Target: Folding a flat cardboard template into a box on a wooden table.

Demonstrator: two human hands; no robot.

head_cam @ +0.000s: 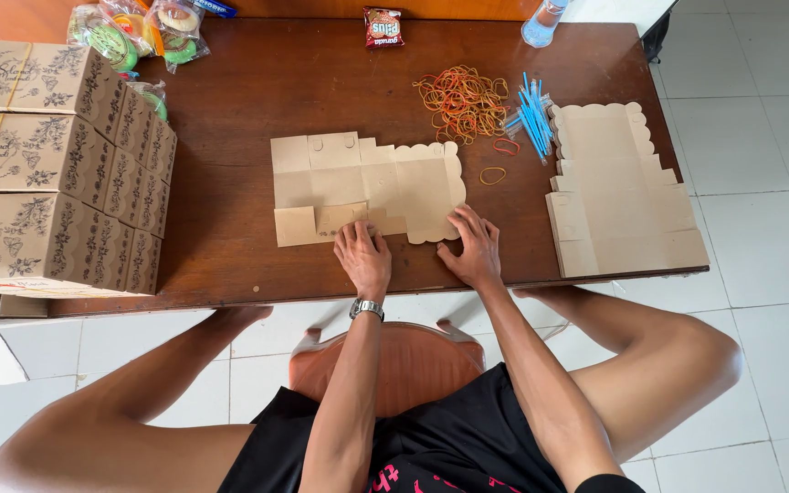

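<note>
We see a flat brown cardboard box blank (367, 187) lying in the middle of the frame on a dark wooden table (257, 91). It is not folded up yet, and it has a wavy edge on its right side.

Our left hand (364, 258) lies flat on the lower flap of the blank, fingers spread out and pressing down. It grips nothing. A silver wristwatch (366, 309) sits on that wrist. Our right hand (473, 248) rests just beside it, fingers also flat, touching the lower right edge of the blank near the wavy side. It holds nothing either.

On the right side of the frame is a stack of more flat box blanks (618, 196), near the table's edge. Between that stack and our blank, toward the top, is a pile of orange rubber bands (460, 102), and right next to it a bunch of thin blue sticks (530, 117). One loose rubber band (492, 175) lies just beside our blank.

On the left side of the frame we see finished boxes (43, 169) with flower prints, stacked up. Above them, in the upper left corner, are snacks in clear bags (134, 32). At the top middle is a small red snack packet (383, 27), and a clear plastic bottle (541, 23) lies to its right.
</note>
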